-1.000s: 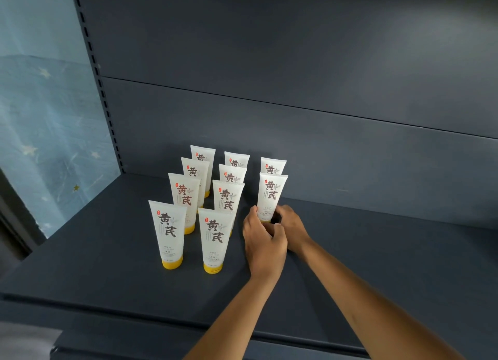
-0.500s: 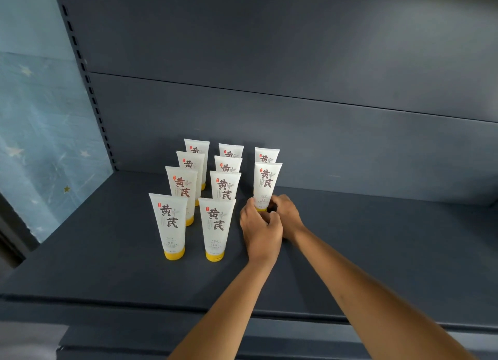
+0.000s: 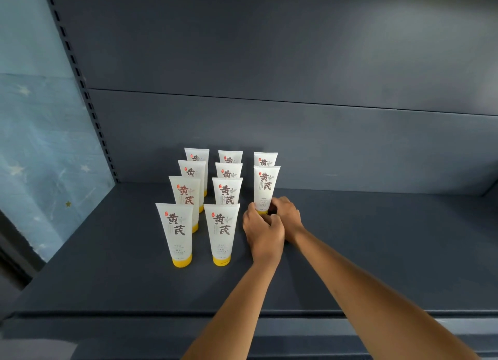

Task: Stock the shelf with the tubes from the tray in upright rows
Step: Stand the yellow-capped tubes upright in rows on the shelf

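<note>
Lurker: Hands first, please. What's on your feed, near to far?

Op: From my remote seat I see two bare forearms coming in from 5 and 6 o'clock, over the front lip of the dark shelf [image 3: 107, 279]. The left hand [image 3: 262, 231] is the nearer one. Its fingers are curled and its thumb side sits against the lower left of the held tube [image 3: 266, 187]. The right hand [image 3: 287, 217] is tucked just behind it at about 1 o'clock, fingers curled round the lower right of the same tube. So both are pinching its bottom end, and the two hands touch each other. They hide most of its yellow cap.

Lurker: And where's that tube sitting?

Op: It's upright on the shelf at 12 o'clock from the hands, at the front of the right-hand row, with one rear tube [image 3: 265, 159] close behind it. At 9 o'clock from the hands is the front middle tube [image 3: 221, 231], and further out the same way is the front left tube [image 3: 176, 233]. Both stand on yellow caps, and each heads a row of four running back toward 12. I count ten in all, white with dark characters. Past them is the grey back panel [image 3: 323, 144]. Up at 10 o'clock there's a slotted upright [image 3: 80, 90], with a blue starry sheet [image 3: 40, 144] beyond it.
</note>
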